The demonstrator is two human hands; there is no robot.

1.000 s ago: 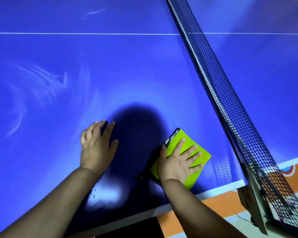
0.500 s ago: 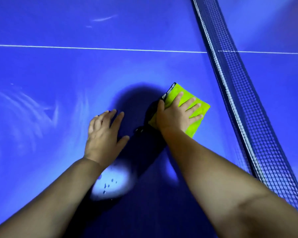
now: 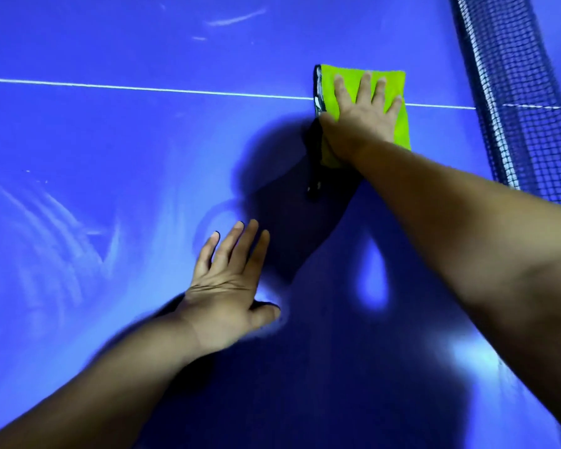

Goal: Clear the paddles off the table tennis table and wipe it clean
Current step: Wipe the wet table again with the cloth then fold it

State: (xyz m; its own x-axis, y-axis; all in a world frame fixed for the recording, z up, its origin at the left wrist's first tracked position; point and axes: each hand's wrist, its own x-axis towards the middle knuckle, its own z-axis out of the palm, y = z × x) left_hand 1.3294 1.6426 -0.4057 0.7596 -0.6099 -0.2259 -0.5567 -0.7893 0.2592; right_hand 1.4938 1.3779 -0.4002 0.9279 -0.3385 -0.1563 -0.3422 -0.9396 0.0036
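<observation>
A folded lime-green cloth (image 3: 399, 124) with a dark edge lies on the blue table tennis table (image 3: 110, 140), right over the white centre line. My right hand (image 3: 363, 115) presses flat on the cloth with straight, spread fingers, arm stretched far forward. My left hand (image 3: 230, 286) rests flat on the table nearer to me, fingers straight and spread, holding nothing. No paddle is in view.
The dark net (image 3: 515, 102) runs along the right side, close to the cloth. Pale wipe streaks (image 3: 46, 228) mark the table at the left, and a few more (image 3: 234, 17) lie beyond the centre line.
My right hand has pushed the cloth away from me across the table, up to the white centre line. My left hand has stayed flat on the table.
</observation>
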